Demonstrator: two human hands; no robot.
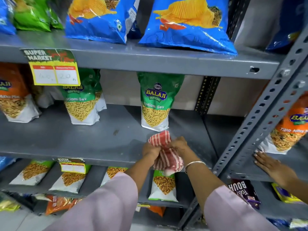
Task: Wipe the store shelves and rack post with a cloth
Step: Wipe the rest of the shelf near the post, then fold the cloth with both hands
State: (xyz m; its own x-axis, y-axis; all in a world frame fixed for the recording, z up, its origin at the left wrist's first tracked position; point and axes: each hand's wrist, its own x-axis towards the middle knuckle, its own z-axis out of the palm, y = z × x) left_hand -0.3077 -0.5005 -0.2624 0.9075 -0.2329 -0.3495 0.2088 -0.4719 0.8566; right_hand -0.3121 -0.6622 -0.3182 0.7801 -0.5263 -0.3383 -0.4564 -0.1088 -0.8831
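A red-and-white striped cloth (164,153) is bunched between my two hands just above the front edge of the grey middle shelf (83,139). My left hand (150,150) grips its left side and my right hand (180,145), with a bangle on the wrist, grips its right side. One end of the cloth rests on the shelf, the other hangs over the edge. The perforated grey rack post (260,120) slants up at the right, clear of both hands.
A green Ratlami Sev pouch (156,100) stands right behind the cloth, with more pouches to the left. Blue chip bags (188,24) sit on the upper shelf. Another person's hand (273,169) rests flat on the neighbouring shelf at right. A price tag (53,69) hangs at upper left.
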